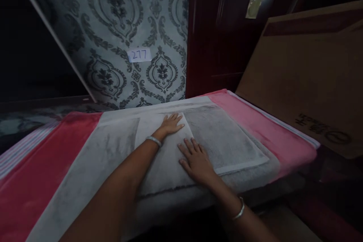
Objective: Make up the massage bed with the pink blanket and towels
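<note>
A folded grey-white towel point(224, 140) lies flat on a bed covered by a red, pink and grey blanket point(272, 136). My left hand point(171, 124) rests palm down on the towel's far edge, fingers stretched out; a silver bangle is on its wrist. My right hand point(195, 159) lies flat on the towel nearer to me, fingers spread, also with a bangle on the wrist. Neither hand holds anything.
Patterned grey wallpaper point(119, 26) with a small label reading 277 point(138, 55) stands behind the bed. A dark red wooden door point(224, 26) is at the back right. A large cardboard sheet point(309, 75) leans by the bed's right side.
</note>
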Available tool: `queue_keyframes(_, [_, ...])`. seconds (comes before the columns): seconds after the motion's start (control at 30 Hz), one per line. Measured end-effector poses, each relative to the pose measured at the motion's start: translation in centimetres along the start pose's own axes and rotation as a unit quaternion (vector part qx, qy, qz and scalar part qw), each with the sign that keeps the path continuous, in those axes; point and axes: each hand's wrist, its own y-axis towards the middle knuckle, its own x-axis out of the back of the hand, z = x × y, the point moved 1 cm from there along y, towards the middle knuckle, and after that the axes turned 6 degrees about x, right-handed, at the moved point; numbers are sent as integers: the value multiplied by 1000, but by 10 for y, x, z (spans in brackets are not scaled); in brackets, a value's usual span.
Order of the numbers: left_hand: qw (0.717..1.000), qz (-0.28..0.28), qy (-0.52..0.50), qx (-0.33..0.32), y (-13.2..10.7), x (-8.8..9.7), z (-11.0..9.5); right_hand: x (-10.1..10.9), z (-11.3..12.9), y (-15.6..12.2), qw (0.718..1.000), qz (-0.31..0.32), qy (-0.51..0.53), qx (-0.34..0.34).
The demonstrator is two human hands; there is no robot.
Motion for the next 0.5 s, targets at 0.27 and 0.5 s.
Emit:
queue_keyframes(0.27, [999, -30, -24, 5, -30, 1, -21, -6, -30, 3, 997, -36, 36, 51])
queue_keyframes(0.5, [999, -22, -42, -9, -68, -5, -11, 44, -125, 47, 992, -113, 44, -25])
